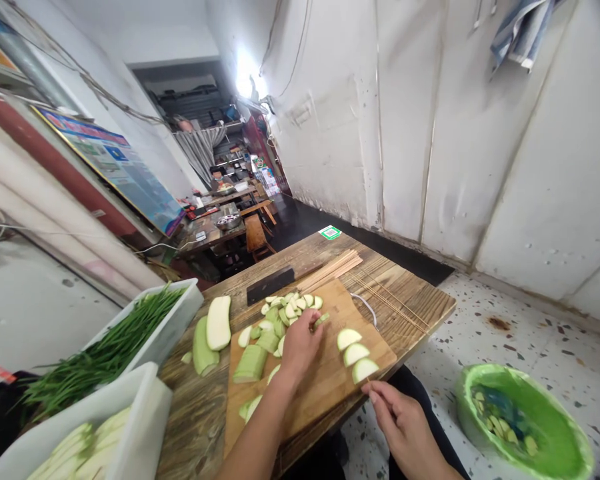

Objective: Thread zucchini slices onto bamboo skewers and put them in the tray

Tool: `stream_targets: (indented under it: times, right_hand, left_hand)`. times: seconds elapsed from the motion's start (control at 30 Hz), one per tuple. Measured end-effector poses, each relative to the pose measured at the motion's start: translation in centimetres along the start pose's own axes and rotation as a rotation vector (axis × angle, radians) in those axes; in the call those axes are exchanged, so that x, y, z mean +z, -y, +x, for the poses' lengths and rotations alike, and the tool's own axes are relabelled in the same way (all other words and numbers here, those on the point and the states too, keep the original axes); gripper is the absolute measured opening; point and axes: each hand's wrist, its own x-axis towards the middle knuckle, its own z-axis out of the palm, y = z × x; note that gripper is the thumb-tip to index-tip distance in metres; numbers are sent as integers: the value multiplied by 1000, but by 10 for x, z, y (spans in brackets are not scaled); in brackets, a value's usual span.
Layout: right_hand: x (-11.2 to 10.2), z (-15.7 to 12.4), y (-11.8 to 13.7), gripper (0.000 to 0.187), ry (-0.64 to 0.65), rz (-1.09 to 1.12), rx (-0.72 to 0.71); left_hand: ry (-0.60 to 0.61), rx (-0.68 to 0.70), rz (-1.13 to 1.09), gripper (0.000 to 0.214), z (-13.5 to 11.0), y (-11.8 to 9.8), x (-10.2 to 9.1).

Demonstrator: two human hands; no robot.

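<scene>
My left hand (pixel 304 341) reaches over the wooden cutting board (pixel 330 380), its fingers pinching a thin zucchini slice (pixel 322 320). At the board's near right edge, my right hand (pixel 403 417) pinches the end of a thin skewer (pixel 368 381). The skewer meets the nearest of three half-round zucchini slices (pixel 356 354) in a row; whether it runs through all three I cannot tell. Beside my left hand lies a heap of cut slices (pixel 293 308), with a thicker sliced piece (pixel 251 364) left of it.
Peeled zucchini halves (pixel 219 323), a dark-bladed knife (pixel 270 285), a skewer bundle (pixel 337 265) and loose skewers (pixel 390 301) lie on the table (pixel 190 400). White bins hold green stalks (pixel 115 340) and peeled zucchini (pixel 87 447). A green basin (pixel 563 443) stands on the floor, right.
</scene>
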Motion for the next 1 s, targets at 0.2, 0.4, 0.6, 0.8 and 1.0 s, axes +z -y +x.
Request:
stream_targets:
  times: [0.2, 0.4, 0.6, 0.8, 1.0]
  right_hand:
    - [6, -5, 4, 26, 106, -30, -178]
    - [16, -7, 10, 27, 243, -60, -255]
    - [18, -7, 11, 29, 250, -80, -243]
    - [21, -7, 9, 30, 252, -77, -245]
    - [22, -8, 6, 28, 239, -82, -234]
  left_hand:
    - [-104, -457, -965, 29, -24, 0, -18]
    - [-155, -639, -1257, 16, -38, -6, -37]
    - [-213, -676, -1285, 9, -40, 1, -36]
    - [-204, -676, -1305, 8, -44, -1, -34]
    - [-204, -669, -1313, 8, -46, 0, -31]
